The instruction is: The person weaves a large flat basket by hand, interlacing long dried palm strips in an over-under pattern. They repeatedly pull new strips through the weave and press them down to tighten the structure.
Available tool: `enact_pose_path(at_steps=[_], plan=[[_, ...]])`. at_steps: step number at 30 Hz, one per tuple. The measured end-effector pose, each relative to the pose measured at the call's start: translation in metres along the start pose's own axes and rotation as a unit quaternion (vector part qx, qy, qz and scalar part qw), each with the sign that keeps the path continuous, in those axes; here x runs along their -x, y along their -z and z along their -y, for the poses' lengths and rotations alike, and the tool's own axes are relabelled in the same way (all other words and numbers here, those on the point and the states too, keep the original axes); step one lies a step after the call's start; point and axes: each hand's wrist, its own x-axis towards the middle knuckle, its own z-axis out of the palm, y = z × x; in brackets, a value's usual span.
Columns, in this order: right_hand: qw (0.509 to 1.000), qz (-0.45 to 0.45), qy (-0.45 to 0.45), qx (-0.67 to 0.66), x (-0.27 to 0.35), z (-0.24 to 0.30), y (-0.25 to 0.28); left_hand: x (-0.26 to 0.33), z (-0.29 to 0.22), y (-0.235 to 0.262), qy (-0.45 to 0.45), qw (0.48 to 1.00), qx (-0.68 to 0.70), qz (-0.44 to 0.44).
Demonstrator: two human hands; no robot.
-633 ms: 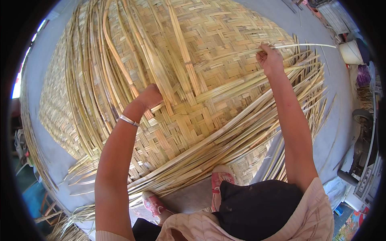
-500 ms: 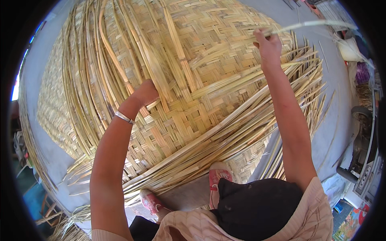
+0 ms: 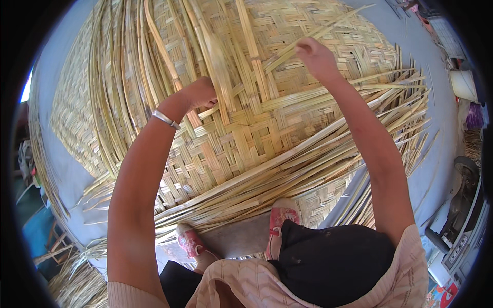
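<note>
Under both hands spreads a large mat [image 3: 215, 159] of flat, pale yellow-green reed strips in a slanting weave. My left hand [image 3: 200, 93] is closed in a fist at the lower ends of several upright reed strips [image 3: 221, 77], which are slightly blurred and seem lifted off the weave. Its fingertips are hidden. Farther right, the thumb and fingers of my right hand [image 3: 317, 60] pinch a thin reed strip [image 3: 339, 21] that slants from the weave up toward the far right.
A thick row of loose strip ends [image 3: 287, 169] crosses between the mat's woven part and my shoes [image 3: 190, 241]. More long strips [image 3: 110, 77] lie lengthwise on the left. A wheeled metal thing [image 3: 462, 205] stands at the right, a straw heap [image 3: 77, 277] at the lower left.
My right hand has moved left and a little nearer, and its strip has swung from pointing right to lying slantwise over the mat. My left hand has shifted slightly up and right with the lifted strips.
</note>
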Motion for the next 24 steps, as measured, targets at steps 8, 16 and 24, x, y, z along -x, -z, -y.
enact_pose_path(at_steps=[8, 16, 24], plan=[[0.865, 0.236, 0.211, 0.388, -0.018, 0.044, -0.02, 0.008, -0.012, -0.001, -0.046, 0.972, -0.221, -0.062], [0.814, 0.299, 0.235, 0.439, -0.004, 0.054, -0.003, 0.023, -0.004, -0.014, -0.077, 0.893, -0.441, -0.053], [0.84, 0.353, 0.142, 0.388, -0.002, 0.06, 0.004, 0.025, 0.009, -0.015, -0.108, 0.914, -0.364, -0.147]])
